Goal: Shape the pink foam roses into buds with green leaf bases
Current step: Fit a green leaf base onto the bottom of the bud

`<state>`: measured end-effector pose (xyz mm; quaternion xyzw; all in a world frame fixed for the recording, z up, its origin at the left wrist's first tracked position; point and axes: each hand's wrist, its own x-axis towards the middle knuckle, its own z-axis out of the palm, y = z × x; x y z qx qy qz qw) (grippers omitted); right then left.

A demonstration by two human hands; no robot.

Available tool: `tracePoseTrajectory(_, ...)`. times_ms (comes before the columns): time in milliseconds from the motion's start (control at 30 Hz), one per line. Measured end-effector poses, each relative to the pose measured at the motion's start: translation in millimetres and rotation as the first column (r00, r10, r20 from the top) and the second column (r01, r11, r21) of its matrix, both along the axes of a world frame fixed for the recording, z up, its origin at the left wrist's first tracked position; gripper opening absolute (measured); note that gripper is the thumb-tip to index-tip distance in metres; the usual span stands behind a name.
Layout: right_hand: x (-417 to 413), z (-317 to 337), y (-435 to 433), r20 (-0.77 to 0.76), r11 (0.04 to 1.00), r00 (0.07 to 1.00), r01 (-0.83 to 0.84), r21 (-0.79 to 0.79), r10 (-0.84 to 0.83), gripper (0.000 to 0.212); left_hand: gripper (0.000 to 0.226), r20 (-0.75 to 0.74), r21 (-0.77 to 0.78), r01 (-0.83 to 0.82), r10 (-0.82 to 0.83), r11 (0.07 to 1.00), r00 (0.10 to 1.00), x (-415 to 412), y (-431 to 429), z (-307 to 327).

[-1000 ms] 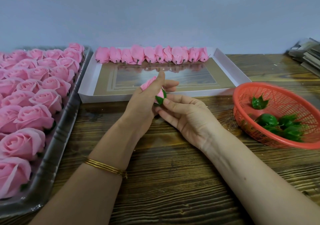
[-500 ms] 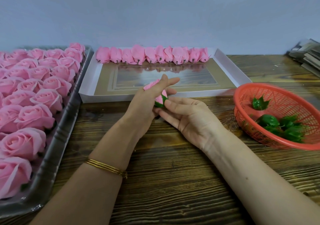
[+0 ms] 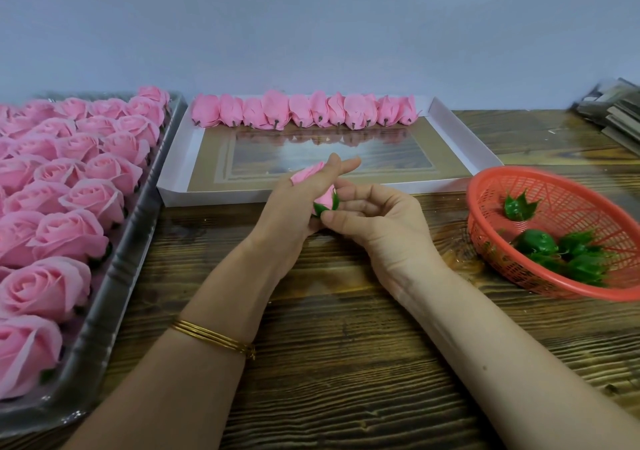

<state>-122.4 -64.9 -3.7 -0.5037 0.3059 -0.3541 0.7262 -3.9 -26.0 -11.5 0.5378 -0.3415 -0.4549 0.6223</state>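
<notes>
While the left hand curled round the foam bud, probably light and crushable, the right hand pinched its green leaf base just below that grip, likely the firmer hold.

Left hand and right hand touching, fingers round one bud

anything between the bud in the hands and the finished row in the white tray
Nothing visible. The left hand and right hand hold the pink foam bud at the low near wall of the white cardboard tray; beyond it, bare tray floor runs to the row of finished pink buds.
</notes>
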Motion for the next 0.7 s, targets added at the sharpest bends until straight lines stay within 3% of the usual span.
tracePoseTrajectory(200,0.0,0.3,1.8,-0.069,0.986,0.997,0.015,-0.166,-0.027,0.031,0.035,-0.028,0.007,-0.009,0.010,1.000,1.000,-1.1,0.3,0.8)
tracePoseTrajectory(333,0.2,0.0,1.2,-0.083,0.997,0.995,-0.050,-0.050,0.046,0.025,0.034,-0.133,-0.009,-0.042,0.040,0.999,0.990,2.2,-0.7,2.3)
tracePoseTrajectory(467,-3.4,3.1,-3.0,-0.050,0.972,0.974,-0.215,0.093,0.221,0.015,0.036,-0.052,-0.018,-0.032,0.031,0.999,0.998,3.2,0.2,0.7)
tracePoseTrajectory(700,-3.6,1.6,-5.4,0.012,0.982,0.983,-0.183,0.041,0.182,0.023,0.036,-0.050,-0.014,0.005,-0.006,1.000,0.999,1.1,1.5,2.3)
